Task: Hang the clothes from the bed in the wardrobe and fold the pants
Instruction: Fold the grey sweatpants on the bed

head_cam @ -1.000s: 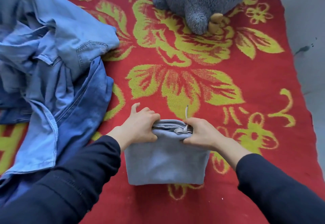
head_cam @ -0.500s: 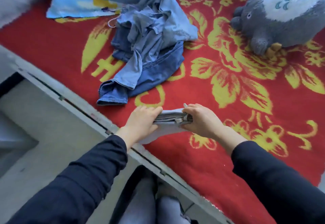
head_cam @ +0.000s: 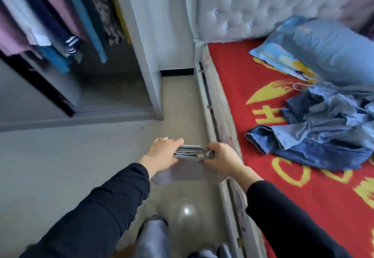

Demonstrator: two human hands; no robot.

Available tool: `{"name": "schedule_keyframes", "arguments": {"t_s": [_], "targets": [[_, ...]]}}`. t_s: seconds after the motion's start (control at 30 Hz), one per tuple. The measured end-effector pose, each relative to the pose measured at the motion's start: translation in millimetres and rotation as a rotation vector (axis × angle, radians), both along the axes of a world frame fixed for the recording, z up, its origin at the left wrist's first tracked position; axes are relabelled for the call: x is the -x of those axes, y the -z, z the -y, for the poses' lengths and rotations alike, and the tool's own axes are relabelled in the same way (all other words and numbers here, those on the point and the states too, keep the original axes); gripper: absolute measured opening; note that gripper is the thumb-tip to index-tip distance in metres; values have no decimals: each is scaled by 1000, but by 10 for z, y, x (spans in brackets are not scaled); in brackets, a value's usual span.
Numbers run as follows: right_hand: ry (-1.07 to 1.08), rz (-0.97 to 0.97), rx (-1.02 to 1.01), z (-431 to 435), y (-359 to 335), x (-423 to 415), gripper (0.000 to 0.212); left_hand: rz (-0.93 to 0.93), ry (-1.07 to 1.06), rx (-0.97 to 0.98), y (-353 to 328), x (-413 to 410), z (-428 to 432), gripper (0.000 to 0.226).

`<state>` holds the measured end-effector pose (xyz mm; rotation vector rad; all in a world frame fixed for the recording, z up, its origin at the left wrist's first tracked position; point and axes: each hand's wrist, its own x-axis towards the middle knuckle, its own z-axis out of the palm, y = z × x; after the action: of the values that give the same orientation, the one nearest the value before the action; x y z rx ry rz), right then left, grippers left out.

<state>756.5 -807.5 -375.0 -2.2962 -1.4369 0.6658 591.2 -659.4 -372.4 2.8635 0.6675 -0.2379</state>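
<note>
The folded grey pants (head_cam: pixel 188 168) hang in the air over the floor, just left of the bed's edge. My left hand (head_cam: pixel 162 152) grips their left end and my right hand (head_cam: pixel 221 159) grips their right end, both at the folded top. A heap of blue denim clothes (head_cam: pixel 315 128) lies on the red and yellow blanket (head_cam: pixel 242 87) of the bed at the right. The open wardrobe (head_cam: pixel 66 41) stands at the upper left with several garments hanging in it.
A blue pillow (head_cam: pixel 327 49) lies against the tufted grey headboard (head_cam: pixel 263 4). The bed's pale side rail (head_cam: pixel 214 116) runs down the middle of the view. Grey floor (head_cam: pixel 70 156) lies between the bed and the wardrobe. My legs show at the bottom.
I have lifted the folded pants off the bed and carried them left over the floor, and my view has turned from the bed toward the wardrobe. Both hands keep their hold.
</note>
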Motion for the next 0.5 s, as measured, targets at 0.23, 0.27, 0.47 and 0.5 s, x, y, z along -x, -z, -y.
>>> {"name": "schedule_keyframes", "arguments": {"t_s": [0.23,0.27,0.47,0.5], "targets": [[-265,67,47,-2151,-91,839,27,45,-270,2,-70,1215,-1596,39],[-293,86,44,-2439,-89,967,29,53,-292,7,-79,1370,-1830,39],[-401,177,-23,-3940,-102,1637,28,57,-392,-78,-137,2086,-3138,38],[-414,185,-29,-4158,-110,1721,27,55,-399,-92,-149,2173,-3333,38]]}}
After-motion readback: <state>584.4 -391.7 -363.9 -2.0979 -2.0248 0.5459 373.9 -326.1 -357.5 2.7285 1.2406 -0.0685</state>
